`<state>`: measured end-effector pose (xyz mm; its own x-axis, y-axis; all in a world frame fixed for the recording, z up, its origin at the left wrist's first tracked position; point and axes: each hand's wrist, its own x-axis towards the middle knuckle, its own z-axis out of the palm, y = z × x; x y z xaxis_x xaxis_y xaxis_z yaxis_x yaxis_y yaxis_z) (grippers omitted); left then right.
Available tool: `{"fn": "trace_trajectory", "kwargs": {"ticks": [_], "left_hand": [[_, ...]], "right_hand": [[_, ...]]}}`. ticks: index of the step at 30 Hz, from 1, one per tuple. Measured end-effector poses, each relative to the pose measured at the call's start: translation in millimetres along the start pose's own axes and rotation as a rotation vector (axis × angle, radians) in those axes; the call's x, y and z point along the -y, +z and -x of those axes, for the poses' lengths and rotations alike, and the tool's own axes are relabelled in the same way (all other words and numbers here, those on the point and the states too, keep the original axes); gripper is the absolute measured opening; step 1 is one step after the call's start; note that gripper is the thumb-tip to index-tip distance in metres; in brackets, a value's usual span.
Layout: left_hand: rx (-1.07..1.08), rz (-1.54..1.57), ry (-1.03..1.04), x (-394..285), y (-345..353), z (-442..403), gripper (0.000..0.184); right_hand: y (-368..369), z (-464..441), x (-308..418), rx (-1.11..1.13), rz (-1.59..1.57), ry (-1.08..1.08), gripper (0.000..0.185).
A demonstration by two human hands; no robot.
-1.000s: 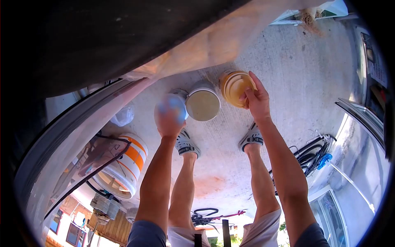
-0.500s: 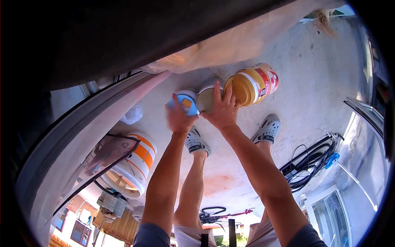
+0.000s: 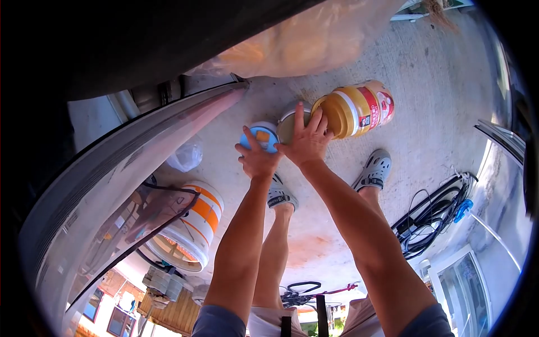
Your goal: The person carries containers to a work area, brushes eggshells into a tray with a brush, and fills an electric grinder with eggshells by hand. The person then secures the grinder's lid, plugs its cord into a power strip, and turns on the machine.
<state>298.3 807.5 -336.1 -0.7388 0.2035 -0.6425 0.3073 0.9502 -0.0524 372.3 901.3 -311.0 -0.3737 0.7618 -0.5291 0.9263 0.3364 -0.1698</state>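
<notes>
My left hand [image 3: 260, 162] lies over the blue lid [image 3: 270, 138] of a small round tub, its fingers spread on the lid and rim. Beside it, my right hand [image 3: 309, 141] stretches its fingers apart across a round container with a beige top [image 3: 287, 127], the fingers reaching the gold cap of a larger jar. This jar [image 3: 353, 111] is gold with a white band and a red label, and it tilts away to the right. The three containers stand close together on the concrete floor. My palms hide their near sides.
A black bundle of cable or hose [image 3: 429, 216] lies at the right near a blue-headed pole [image 3: 463, 210]. At the left are a white bucket with orange bands [image 3: 205, 216], a clear plastic bag [image 3: 185, 154] and a glossy curved panel [image 3: 140, 146]. Grey clogs [image 3: 375, 168] are on my feet.
The view has shifted, so the containers and hands appear slightly farther right. My left hand's fingers, blurred before, now show spread on the blue lid. The right hand keeps its place on the containers.
</notes>
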Motion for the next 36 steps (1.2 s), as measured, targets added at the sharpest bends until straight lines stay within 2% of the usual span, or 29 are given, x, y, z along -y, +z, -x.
{"fn": "trace_trajectory", "kwargs": {"ticks": [6,8,11,14,16,20,24,28,30,33,35,36], "left_hand": [[-0.004,0.13,0.048,16,-11,-1,0.12],[0.036,0.161,0.038,28,-25,6,0.121],[0.04,0.193,0.037,45,-47,24,0.123],[0.082,0.305,0.008,74,-74,63,0.124],[0.086,0.256,-0.046,104,-97,96,0.124],[-0.025,0.261,-0.099,186,-135,184,0.125],[-0.029,0.356,-0.348,272,-168,299,0.126],[-0.034,0.498,-0.664,336,-153,445,0.129],[-0.046,0.628,-0.829,339,-142,525,0.129],[0.016,0.848,-1.156,332,-97,641,0.132],[0.085,0.973,-1.368,308,-63,708,0.134],[0.13,1.046,-1.455,292,-45,737,0.135]], "right_hand": [[-14,-6,-11,0.009,0.042,-0.038,0.118],[-32,-6,-23,0.126,0.017,-0.105,0.114],[-58,12,-46,0.145,0.0,-0.077,0.114],[-95,40,-75,0.153,-0.048,-0.001,0.117],[-119,66,-94,0.101,-0.165,0.127,0.118],[-178,118,-135,0.0,-0.291,0.184,0.12],[-249,162,-155,0.003,-0.204,0.11,0.116],[-331,196,-143,0.063,-0.158,0.068,0.115],[-353,198,-155,0.026,-0.101,-0.011,0.119],[-379,195,-149,-0.02,0.048,-0.085,0.111],[-412,224,-119,-0.019,0.129,-0.1,0.105],[-401,196,-133,-0.101,0.184,-0.233,0.107]]}}
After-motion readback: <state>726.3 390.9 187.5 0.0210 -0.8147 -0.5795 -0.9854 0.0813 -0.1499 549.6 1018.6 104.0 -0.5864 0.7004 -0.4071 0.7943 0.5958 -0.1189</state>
